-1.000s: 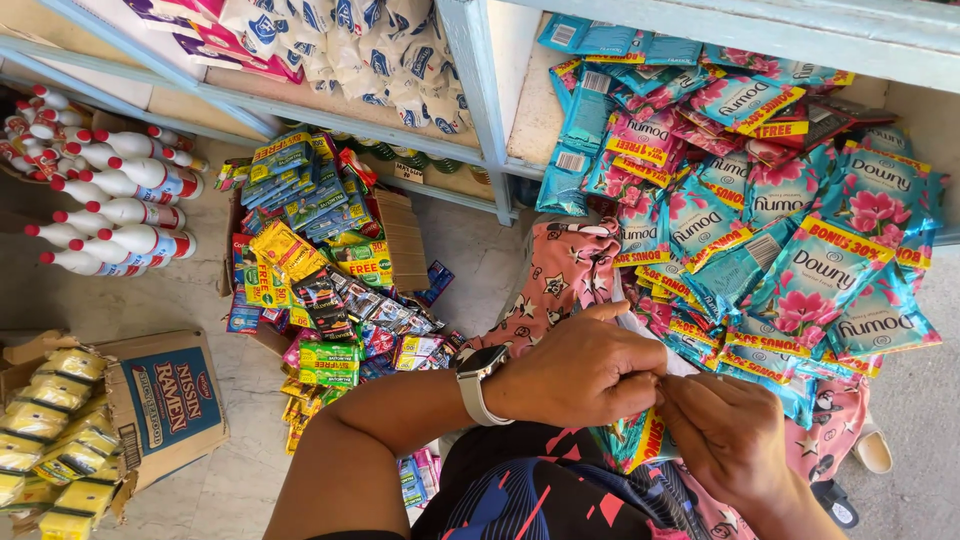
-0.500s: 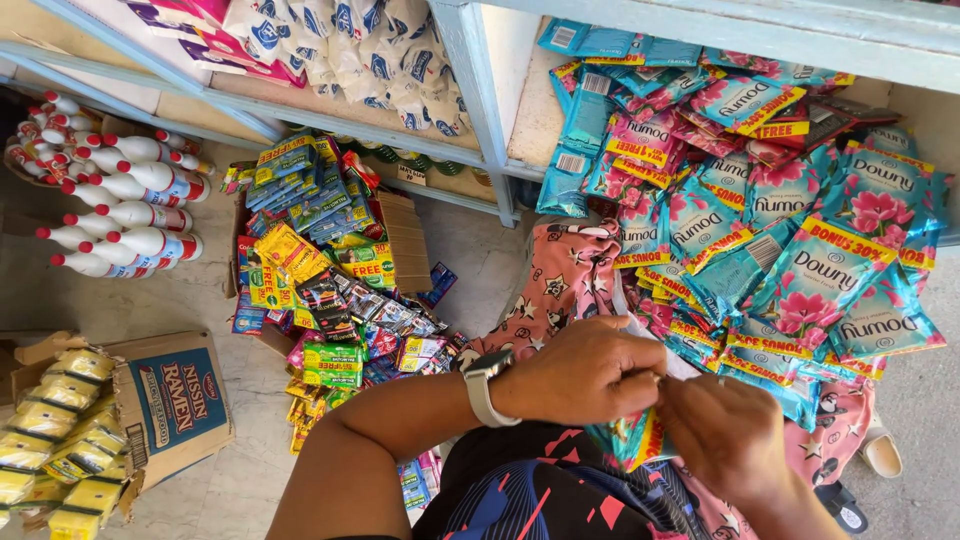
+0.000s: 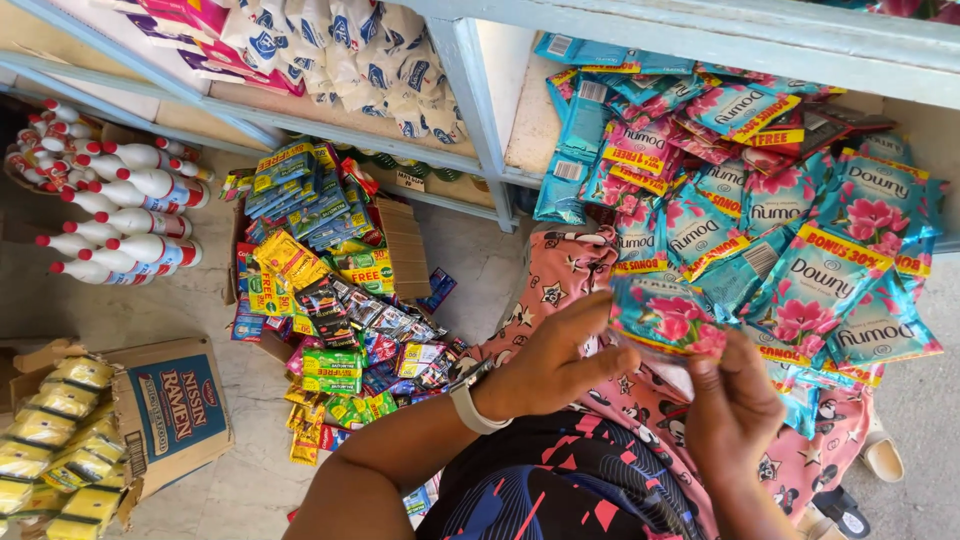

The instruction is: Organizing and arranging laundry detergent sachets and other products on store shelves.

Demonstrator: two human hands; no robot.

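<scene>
Seen from above, a person's two hands meet over a lap covered in pink patterned cloth, working a single teal sachet [image 3: 668,318] printed with pink flowers. The left hand [image 3: 555,362], a pale watch [image 3: 470,400] on its wrist, has its fingers drawn together and pinches the sachet's lower left edge. The right hand [image 3: 735,405] closes thumb and fingers on the same sachet from below, near its bottom right corner. The sachet is held just above the lap, touching the lowest pieces of a hanging mass of teal and pink sachets [image 3: 780,220] that spills down from a pale blue shelf frame [image 3: 480,110] on the right.

To the left, on the concrete floor [image 3: 240,480], sits a loose heap of small snack and drink-mix packets [image 3: 330,290] in yellow, green and blue. Farther left lie white bottles with red caps [image 3: 115,215], stacked on their sides. At the lower left, an open cardboard box [image 3: 175,410] holds yellow noodle packs [image 3: 55,430]. White and pink pouches [image 3: 350,60] fill the shelf above.
</scene>
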